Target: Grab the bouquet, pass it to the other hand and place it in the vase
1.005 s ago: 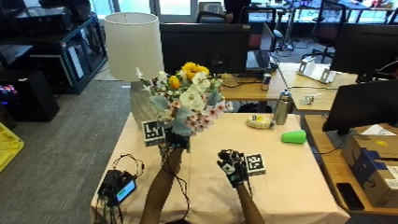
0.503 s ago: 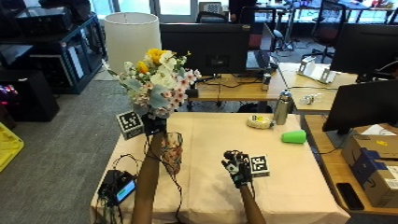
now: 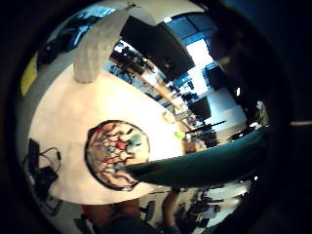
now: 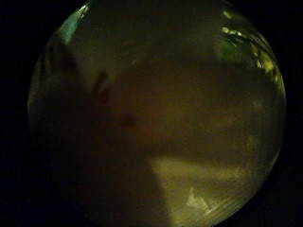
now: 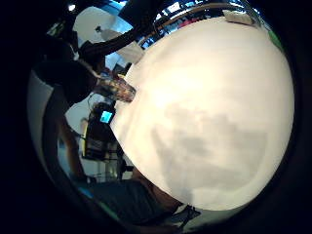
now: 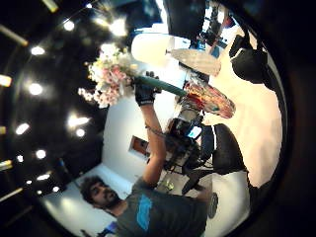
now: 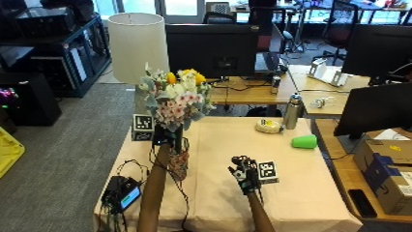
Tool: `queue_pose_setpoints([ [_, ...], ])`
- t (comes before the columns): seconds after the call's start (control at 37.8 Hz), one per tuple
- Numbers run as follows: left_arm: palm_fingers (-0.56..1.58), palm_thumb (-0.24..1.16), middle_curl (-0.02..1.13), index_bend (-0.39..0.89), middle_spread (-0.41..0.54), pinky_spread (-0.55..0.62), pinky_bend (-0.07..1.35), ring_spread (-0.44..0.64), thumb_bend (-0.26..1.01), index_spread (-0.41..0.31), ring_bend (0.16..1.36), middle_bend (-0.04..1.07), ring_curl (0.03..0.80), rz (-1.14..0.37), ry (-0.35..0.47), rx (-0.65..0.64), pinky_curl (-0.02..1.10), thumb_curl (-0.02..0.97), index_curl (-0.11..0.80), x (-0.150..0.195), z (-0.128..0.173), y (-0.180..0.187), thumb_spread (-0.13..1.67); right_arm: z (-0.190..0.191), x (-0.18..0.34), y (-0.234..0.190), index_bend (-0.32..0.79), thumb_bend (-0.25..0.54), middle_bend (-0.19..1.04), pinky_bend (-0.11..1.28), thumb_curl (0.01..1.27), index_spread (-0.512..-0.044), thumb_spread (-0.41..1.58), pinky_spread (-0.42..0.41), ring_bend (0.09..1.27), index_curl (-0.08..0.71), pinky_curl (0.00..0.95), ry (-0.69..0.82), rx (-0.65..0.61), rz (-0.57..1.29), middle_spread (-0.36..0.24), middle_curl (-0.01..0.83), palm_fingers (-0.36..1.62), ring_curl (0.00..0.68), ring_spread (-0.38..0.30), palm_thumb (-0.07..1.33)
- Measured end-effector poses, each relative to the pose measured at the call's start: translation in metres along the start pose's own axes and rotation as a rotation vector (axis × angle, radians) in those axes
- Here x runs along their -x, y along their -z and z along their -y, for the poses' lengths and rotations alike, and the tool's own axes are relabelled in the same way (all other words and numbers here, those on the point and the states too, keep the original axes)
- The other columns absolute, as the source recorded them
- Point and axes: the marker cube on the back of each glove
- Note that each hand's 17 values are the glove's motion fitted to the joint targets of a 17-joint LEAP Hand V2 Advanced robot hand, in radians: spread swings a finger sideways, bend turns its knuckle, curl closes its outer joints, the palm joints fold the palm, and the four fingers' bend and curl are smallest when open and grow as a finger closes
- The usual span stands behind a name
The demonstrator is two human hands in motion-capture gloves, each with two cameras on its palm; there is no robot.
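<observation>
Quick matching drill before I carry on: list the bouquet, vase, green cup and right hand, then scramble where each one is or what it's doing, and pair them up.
Things:
1. bouquet
2. vase
3. green cup
4. right hand

Places or states:
A. open over the table, holding nothing
B. standing on the table, stems just above its mouth
C. gripped by the left hand, raised
D. at the table's far right side

Pairs: 1-C, 2-B, 3-D, 4-A
</observation>
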Motion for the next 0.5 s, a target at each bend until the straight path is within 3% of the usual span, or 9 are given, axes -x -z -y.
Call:
queue_pose_setpoints([
  [0.03,0.2,0.77,0.53,-0.13,-0.181,-0.14,0.63,-0.22,-0.07,-0.029,0.74,0.28,0.509,0.013,0.107,0.016,0.53,0.595,0.202,0.012,-0.004,-0.003,0.66,0.001,0.0,0.001,0.12,-0.022,0.31,0.44,0.57,-0.305,0.95,0.093,0.43,0.305,0.363,0.02,-0.001,0.006,-0.163,0.446,0.95,0.394,-0.139,0.9],
  [0.05,0.1,0.75,0.53,-0.1,-0.116,-0.07,0.66,-0.15,-0.08,0.011,0.74,0.24,0.516,0.034,0.163,0.029,0.55,0.581,0.19,0.021,-0.008,-0.005,0.67,0.002,-0.002,0.001,0.12,-0.022,0.31,0.43,0.57,-0.304,0.95,0.095,0.43,0.304,0.364,0.054,-0.004,0.008,-0.164,0.446,0.95,0.394,-0.139,0.9],
  [0.13,-0.02,0.72,0.47,-0.04,0.036,0.08,0.69,0.0,-0.07,0.1,0.74,0.16,0.47,0.117,0.215,0.048,0.51,0.549,0.146,0.04,-0.018,-0.01,0.7,0.005,-0.008,0.004,0.12,-0.021,0.3,0.42,0.57,-0.304,0.95,0.101,0.42,0.302,0.364,0.123,-0.014,0.0,-0.163,0.447,0.95,0.393,-0.138,0.9],
  [0.24,-0.07,0.69,0.39,-0.01,0.187,0.23,0.7,0.16,-0.06,0.176,0.75,0.17,0.404,0.27,0.275,0.06,0.46,0.515,0.1,0.06,-0.033,-0.012,0.71,0.002,-0.003,0.005,0.12,-0.022,0.29,0.4,0.57,-0.304,0.96,0.118,0.41,0.301,0.361,0.1,-0.012,0.002,-0.164,0.447,0.95,0.395,-0.134,0.9],
  [0.34,-0.12,0.69,0.37,0.01,0.298,0.35,0.7,0.27,-0.04,0.224,0.77,0.19,0.377,0.431,0.357,0.197,0.43,0.488,0.072,0.079,-0.051,-0.007,0.73,-0.001,-0.001,0.005,0.12,-0.021,0.28,0.39,0.56,-0.305,0.96,0.127,0.39,0.301,0.36,0.016,-0.015,-0.014,-0.164,0.448,0.95,0.396,-0.133,0.91],
  [0.42,-0.15,0.69,0.36,0.02,0.369,0.41,0.72,0.33,-0.04,0.249,0.76,0.18,0.367,0.457,0.365,0.276,0.42,0.474,0.056,0.092,-0.06,-0.004,0.74,-0.001,0.002,0.004,0.12,-0.021,0.28,0.38,0.56,-0.305,0.96,0.132,0.39,0.3,0.361,-0.018,-0.013,-0.02,-0.164,0.448,0.95,0.395,-0.132,0.91],
  [0.5,-0.23,0.69,0.33,0.03,0.437,0.46,0.73,0.41,-0.04,0.286,0.74,0.15,0.352,0.361,0.308,0.23,0.41,0.459,0.043,0.1,-0.065,0.001,0.75,0.002,-0.003,0.001,0.12,-0.022,0.27,0.37,0.56,-0.304,0.97,0.142,0.38,0.299,0.359,0.021,-0.007,-0.033,-0.164,0.449,0.95,0.396,-0.129,0.91],
])
